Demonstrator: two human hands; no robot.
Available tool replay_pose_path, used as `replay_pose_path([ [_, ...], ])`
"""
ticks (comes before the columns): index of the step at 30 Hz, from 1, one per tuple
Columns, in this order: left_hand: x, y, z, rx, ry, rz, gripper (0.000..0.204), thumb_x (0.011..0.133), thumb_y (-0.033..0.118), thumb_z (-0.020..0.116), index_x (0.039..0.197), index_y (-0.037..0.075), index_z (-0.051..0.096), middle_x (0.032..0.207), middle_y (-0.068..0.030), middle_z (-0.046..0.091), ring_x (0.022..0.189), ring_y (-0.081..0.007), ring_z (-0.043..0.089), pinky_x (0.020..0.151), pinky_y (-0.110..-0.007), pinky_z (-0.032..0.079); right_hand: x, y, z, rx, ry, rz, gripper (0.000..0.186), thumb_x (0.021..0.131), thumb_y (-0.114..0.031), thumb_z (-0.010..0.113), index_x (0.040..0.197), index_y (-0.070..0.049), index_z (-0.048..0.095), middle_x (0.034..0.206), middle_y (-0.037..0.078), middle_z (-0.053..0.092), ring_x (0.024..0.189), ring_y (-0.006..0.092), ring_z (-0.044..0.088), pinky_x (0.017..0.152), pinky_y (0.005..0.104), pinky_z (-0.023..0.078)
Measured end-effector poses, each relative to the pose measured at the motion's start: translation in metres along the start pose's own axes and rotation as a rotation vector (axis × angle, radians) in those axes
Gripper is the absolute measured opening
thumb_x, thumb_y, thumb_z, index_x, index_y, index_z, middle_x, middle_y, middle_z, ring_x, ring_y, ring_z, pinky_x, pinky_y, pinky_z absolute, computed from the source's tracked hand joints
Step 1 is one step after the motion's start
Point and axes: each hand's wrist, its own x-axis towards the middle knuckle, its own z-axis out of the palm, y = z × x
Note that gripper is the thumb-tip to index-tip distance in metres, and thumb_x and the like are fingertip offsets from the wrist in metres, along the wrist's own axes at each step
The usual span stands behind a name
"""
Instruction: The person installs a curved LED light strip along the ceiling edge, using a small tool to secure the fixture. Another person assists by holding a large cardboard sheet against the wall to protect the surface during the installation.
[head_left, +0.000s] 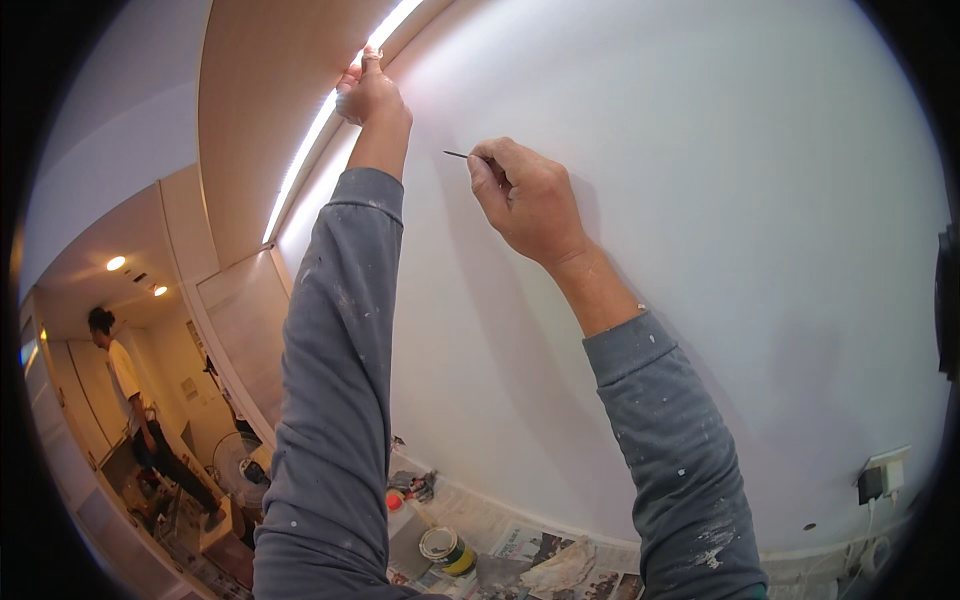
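Overhead, my left hand is raised to a glowing light strip set in the underside of a wooden cabinet. Its fingers are closed at the strip, with a small whitish bit at the fingertips; what they grip is too small to make out. Lower and to the right, my right hand pinches a thin dark pointed tool, its tip directed left toward my other wrist. This hand is in front of the pale wall and throws a soft shadow on it. Both grey sleeves carry white specks.
Below stand an open paint can and a white bottle with a red cap, among newspaper sheets. Plugs and cables hang from a wall socket at lower right. Through the left doorway, a person stands raised near a fan.
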Motion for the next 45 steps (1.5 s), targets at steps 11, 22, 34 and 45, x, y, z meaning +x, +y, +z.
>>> replay_pose_path([
  [11, -0.003, 0.005, 0.011, -0.242, 0.017, -0.134, 0.014, 0.099, 0.017, 0.066, 0.092, 0.004, 0.07, 0.085, -0.0033, 0.069, 0.077, -0.014, 0.066, 0.072, -0.027, 0.056, 0.0, -0.007, -0.003, 0.007, -0.028, 0.032, 0.005, 0.095, -0.007, 0.069, 0.094, -0.003, 0.067, 0.075, 0.01, 0.068, 0.061, 0.0199, 0.064, 0.059, 0.0325, 0.052],
  [22, 0.0, -0.007, -0.045, -0.034, -0.14, -0.021, 0.018, 0.099, 0.016, 0.062, 0.108, 0.0, 0.062, 0.094, -0.0073, 0.068, 0.077, -0.0142, 0.064, 0.069, -0.026, 0.054, 0.0, -0.004, -0.001, -0.009, -0.017, 0.019, 0.005, 0.096, -0.008, 0.069, 0.095, -0.003, 0.068, 0.073, 0.007, 0.069, 0.059, 0.0145, 0.063, 0.057, 0.0283, 0.052],
  [34, 0.001, 0.003, 0.0, -0.071, 0.021, -0.087, 0.01, 0.099, 0.011, 0.068, 0.099, 0.001, 0.066, 0.094, -0.0083, 0.072, 0.074, -0.0122, 0.064, 0.064, -0.026, 0.054, -0.001, -0.007, -0.002, -0.01, -0.076, 0.063, 0.005, 0.092, -0.007, 0.068, 0.09, -0.003, 0.067, 0.075, 0.011, 0.068, 0.063, 0.0248, 0.066, 0.059, 0.0366, 0.053],
  [45, 0.005, -0.012, -0.074, 0.066, -0.128, 0.049, 0.012, 0.101, 0.01, 0.061, 0.108, 0.001, 0.061, 0.095, -0.0071, 0.066, 0.076, -0.0115, 0.063, 0.056, -0.024, 0.049, -0.003, -0.008, 0.0, -0.019, -0.069, 0.057, 0.008, 0.094, -0.01, 0.068, 0.09, -0.004, 0.068, 0.077, 0.01, 0.07, 0.064, 0.0227, 0.067, 0.06, 0.0336, 0.055],
])
